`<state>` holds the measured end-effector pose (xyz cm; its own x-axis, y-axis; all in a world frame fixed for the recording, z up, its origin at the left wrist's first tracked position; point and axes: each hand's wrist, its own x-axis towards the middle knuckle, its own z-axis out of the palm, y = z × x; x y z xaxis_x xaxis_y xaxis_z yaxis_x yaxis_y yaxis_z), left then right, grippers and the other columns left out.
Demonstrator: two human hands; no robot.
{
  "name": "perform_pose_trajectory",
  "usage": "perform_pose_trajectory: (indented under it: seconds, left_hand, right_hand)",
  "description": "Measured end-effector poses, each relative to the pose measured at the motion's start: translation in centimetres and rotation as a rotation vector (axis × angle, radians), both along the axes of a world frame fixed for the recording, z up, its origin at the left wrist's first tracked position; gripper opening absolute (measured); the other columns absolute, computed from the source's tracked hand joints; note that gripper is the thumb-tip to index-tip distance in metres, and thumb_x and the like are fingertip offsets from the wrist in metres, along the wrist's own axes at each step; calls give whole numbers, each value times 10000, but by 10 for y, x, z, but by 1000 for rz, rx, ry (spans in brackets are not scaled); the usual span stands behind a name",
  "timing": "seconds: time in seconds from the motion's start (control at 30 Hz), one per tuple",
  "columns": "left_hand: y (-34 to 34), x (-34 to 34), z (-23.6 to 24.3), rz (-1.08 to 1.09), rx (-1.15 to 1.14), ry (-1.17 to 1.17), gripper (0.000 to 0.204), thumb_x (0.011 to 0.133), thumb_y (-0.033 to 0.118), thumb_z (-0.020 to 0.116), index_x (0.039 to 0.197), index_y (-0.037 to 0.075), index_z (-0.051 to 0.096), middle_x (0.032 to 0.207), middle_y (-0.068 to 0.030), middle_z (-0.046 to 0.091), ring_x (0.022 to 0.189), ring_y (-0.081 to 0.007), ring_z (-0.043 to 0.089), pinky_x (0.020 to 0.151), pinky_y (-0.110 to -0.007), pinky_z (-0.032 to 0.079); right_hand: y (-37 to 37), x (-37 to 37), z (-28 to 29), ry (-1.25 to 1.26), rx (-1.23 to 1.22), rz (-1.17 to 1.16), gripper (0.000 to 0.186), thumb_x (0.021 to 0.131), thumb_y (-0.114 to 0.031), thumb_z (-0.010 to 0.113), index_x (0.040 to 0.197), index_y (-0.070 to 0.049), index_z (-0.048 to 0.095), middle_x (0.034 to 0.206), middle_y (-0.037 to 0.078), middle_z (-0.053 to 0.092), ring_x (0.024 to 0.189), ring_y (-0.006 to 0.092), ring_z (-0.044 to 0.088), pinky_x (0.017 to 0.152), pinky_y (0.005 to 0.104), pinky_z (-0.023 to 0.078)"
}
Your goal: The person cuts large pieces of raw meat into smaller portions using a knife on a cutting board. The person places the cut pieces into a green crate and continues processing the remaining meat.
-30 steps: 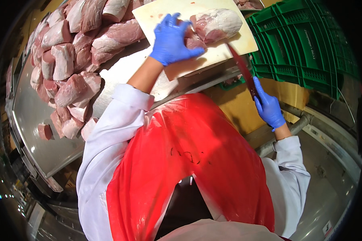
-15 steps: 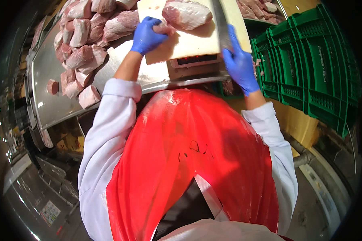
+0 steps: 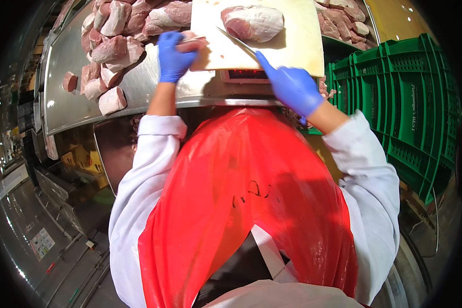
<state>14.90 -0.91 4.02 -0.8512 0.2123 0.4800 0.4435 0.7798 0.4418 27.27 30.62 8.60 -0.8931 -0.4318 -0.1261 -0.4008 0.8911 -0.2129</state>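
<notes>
A white cutting board (image 3: 300, 49) lies at the far middle, with a large pale pink piece of meat (image 3: 254, 23) on it. My left hand (image 3: 172, 59), in a blue glove, is closed on a small piece of meat (image 3: 194, 44) at the board's left edge. Also gloved in blue, my right hand (image 3: 294, 88) grips a knife (image 3: 237, 41) at the near side of the board. The blade slants far and left, its tip close to the large piece's left end. The handle is hidden in my fist.
Several meat chunks (image 3: 110, 50) are heaped on the steel table (image 3: 64, 115) at the left. Under the board's near edge sits a scale with a red display (image 3: 245, 75). Green plastic crates (image 3: 390, 102) stand at the right, and more meat (image 3: 344, 20) lies beyond the board.
The knife has swung from pointing away on the right to slanting left over the board. My left hand, holding the small piece, has moved slightly left of the board.
</notes>
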Motion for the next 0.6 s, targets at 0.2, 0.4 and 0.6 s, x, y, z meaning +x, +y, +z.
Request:
perform_pose_trajectory:
  seconds: [0.2, 0.4, 0.6]
  left_hand:
    - [-229, 68, -1, 277, 274, 28, 248, 735, 7, 813, 950, 3, 690, 954, -45, 650, 835, -155, 611, 769, -300, 503]
    - [-434, 146, -41, 620, -22, -518, 553, 859, 272, 788, 1239, -83, 597, 1270, -262, 614, 1133, -355, 604, 944, -405, 503]
    - [-374, 1, 9, 305, -242, -67, 850, 882, 462, 761, 1432, -95, 428, 1482, -280, 431, 1377, -398, 411, 1170, -473, 304]
  right_hand:
    - [95, 77, -13, 44, -367, -154, 754, 942, -53, 584, 1615, -178, 266, 661, 133, 628, 539, 247, 580, 563, 397, 496]
    - [115, 96, -17, -22, -813, -597, 729, 981, -77, 549, 1623, -246, 247, 595, 76, 540, 495, 132, 483, 513, 342, 433]
    - [106, 92, -13, 42, -956, -684, 741, 965, -54, 564, 1621, -218, 258, 671, 65, 639, 531, 89, 556, 519, 298, 492]
